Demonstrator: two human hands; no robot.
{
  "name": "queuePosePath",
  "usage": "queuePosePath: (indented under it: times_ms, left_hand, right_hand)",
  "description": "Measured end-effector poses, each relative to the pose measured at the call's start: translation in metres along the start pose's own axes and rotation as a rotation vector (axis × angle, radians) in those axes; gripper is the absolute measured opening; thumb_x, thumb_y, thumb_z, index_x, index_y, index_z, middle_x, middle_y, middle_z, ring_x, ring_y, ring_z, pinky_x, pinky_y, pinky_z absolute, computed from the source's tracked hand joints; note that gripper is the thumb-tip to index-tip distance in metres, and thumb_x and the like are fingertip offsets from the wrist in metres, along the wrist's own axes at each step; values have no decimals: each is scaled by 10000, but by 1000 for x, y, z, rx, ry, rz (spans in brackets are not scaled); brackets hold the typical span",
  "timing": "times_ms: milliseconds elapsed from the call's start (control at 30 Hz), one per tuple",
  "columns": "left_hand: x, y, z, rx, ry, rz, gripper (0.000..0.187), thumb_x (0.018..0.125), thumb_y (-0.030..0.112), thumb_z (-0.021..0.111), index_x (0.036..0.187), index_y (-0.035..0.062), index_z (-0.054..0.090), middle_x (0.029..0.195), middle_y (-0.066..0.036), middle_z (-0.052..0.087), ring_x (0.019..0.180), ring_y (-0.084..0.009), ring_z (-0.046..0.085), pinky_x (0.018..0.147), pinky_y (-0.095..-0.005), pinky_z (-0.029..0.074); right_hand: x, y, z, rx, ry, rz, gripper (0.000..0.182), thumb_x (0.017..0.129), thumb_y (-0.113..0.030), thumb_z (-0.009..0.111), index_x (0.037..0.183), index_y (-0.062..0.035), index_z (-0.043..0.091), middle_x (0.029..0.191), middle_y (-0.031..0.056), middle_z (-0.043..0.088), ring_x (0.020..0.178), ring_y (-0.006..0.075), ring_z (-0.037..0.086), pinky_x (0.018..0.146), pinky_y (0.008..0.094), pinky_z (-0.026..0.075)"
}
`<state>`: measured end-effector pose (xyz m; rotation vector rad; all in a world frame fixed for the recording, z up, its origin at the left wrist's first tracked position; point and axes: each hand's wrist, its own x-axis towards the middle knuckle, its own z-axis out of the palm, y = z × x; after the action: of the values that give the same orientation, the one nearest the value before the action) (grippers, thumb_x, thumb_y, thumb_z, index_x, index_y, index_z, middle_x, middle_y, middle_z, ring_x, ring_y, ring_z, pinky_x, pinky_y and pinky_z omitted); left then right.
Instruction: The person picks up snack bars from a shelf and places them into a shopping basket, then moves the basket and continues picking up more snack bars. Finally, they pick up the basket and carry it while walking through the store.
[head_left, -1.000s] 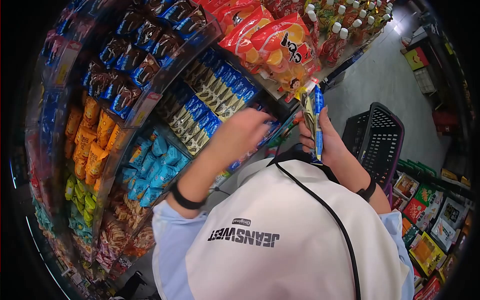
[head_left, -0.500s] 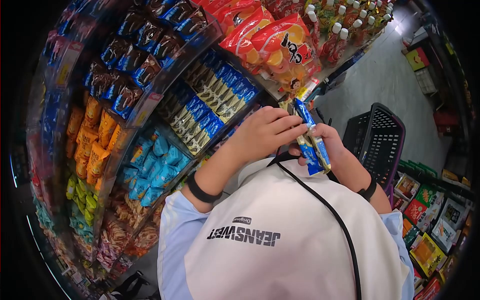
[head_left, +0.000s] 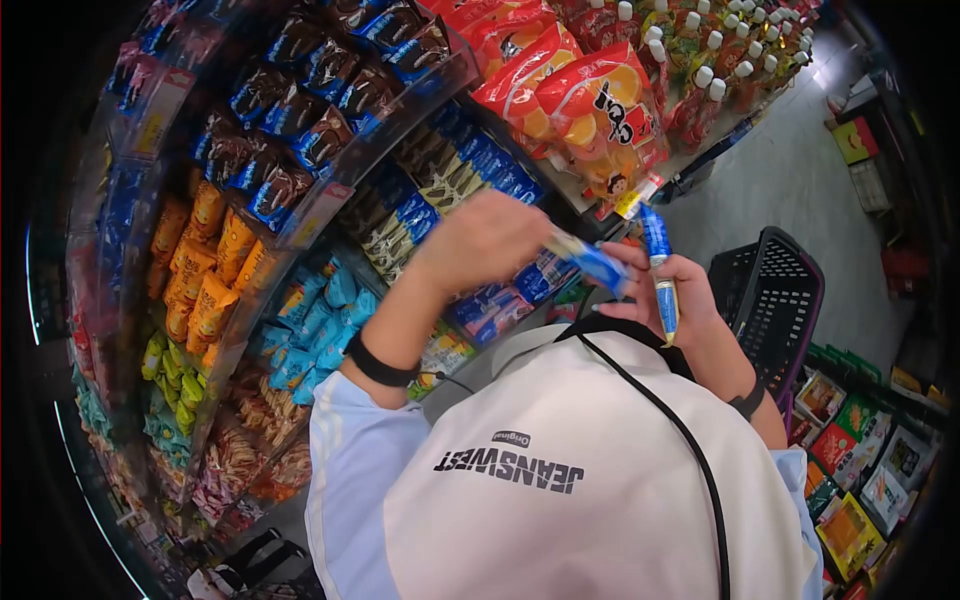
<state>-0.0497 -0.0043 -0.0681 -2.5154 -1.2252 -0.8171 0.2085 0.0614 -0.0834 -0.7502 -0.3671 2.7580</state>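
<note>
My right hand (head_left: 690,297) is closed around a slim blue-and-cream snack bar (head_left: 656,245), which stands lengthwise between thumb and fingers. My left hand (head_left: 488,240), blurred by motion, pinches the end of a second blue-and-cream snack bar (head_left: 597,264). That bar is also smeared, and its blue end reaches to the fingers of my right hand. Beyond my left hand, a shelf bin holds rows of similar blue-and-cream bars (head_left: 480,165). Red bags with orange fruit pictures (head_left: 607,118) stand just past both hands.
Shelves of packaged snacks run down the left, with orange packs (head_left: 213,305) and light-blue packs (head_left: 325,318). White-capped bottles (head_left: 705,95) crowd the back. A black shopping basket (head_left: 778,290) is at the right, beside boxed goods (head_left: 850,530).
The two snack bars, held side by side before, are now apart at an angle. My left hand has moved left and away from my right hand with one bar.
</note>
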Motion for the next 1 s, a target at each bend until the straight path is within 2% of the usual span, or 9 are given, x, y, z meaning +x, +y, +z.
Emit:
queuePosePath:
  times_ms: [100, 233, 333, 533, 633, 833, 867, 933, 1000]
  left_hand:
    - [-45, -52, 8, 102, 54, -524, 168, 679, 119, 667, 823, 68, 596, 817, -81, 597, 759, -273, 573, 672, -369, 459]
    - [-75, -96, 39, 226, -297, -1151, 213, 768, 195, 590, 941, 72, 595, 881, -142, 597, 872, -313, 576, 744, -396, 470]
    - [-113, -146, 82, 430, -338, -927, 242, 800, 194, 531, 1013, 88, 579, 942, -149, 594, 918, -325, 572, 784, -414, 466]
    - [-112, -138, 83, 530, -370, -655, 258, 810, 116, 484, 1056, 114, 564, 1106, -119, 539, 1036, -315, 518, 887, -407, 415]
    - [-117, -130, 85, 609, -281, -511, 289, 800, 107, 489, 1081, 124, 556, 1110, -87, 528, 1057, -299, 495, 909, -404, 394]
    - [-71, -89, 56, 279, -289, -851, 294, 791, 90, 512, 1078, 109, 574, 1054, -82, 539, 919, -281, 554, 787, -380, 464]
    - [-58, -72, 51, 180, -69, -739, 262, 765, 59, 537, 1019, 73, 599, 961, -96, 562, 848, -284, 567, 711, -372, 476]
    - [-30, -29, 40, -83, 14, -603, 216, 746, 39, 550, 951, 46, 615, 811, -120, 570, 781, -295, 569, 667, -375, 472]
    - [-4, 20, 29, -214, 15, -493, 239, 711, 21, 571, 942, 60, 616, 852, -100, 597, 770, -272, 577, 661, -364, 479]
  right_hand:
    - [-6, -7, -8, -53, 39, -84, 592, 723, -175, 441, 1267, 52, 380, 1204, 193, 492, 1036, 274, 547, 831, 421, 492]
    - [-8, -3, -18, -18, 39, -40, 574, 715, -167, 449, 1247, 44, 407, 1135, 171, 541, 981, 254, 578, 807, 384, 506]
    - [-13, -5, -13, -41, 95, -67, 563, 708, -159, 454, 1231, 44, 422, 1088, 157, 566, 935, 239, 594, 779, 360, 519]
    - [-20, -7, -30, -29, 184, -128, 486, 713, -125, 470, 1176, 23, 467, 871, 85, 584, 699, 149, 573, 596, 271, 512]
    - [-21, -7, -24, -5, 168, -147, 361, 761, -106, 476, 1106, 0, 489, 742, 63, 517, 526, 125, 480, 424, 239, 403]
    - [-18, -9, -14, -72, 107, -98, 201, 818, -135, 503, 996, -44, 490, 600, 38, 404, 456, 102, 396, 352, 236, 319]
    - [-15, -8, -13, -70, 97, -96, 207, 782, -158, 522, 970, -83, 481, 586, 35, 420, 452, 112, 393, 373, 234, 309]
    - [-3, -1, -23, -46, 101, -219, 221, 754, -189, 510, 943, -76, 490, 581, 47, 425, 428, 127, 383, 364, 233, 300]
    - [4, 2, -10, -58, 147, -270, 267, 699, -247, 487, 883, -54, 505, 585, 71, 439, 453, 170, 412, 422, 256, 355]
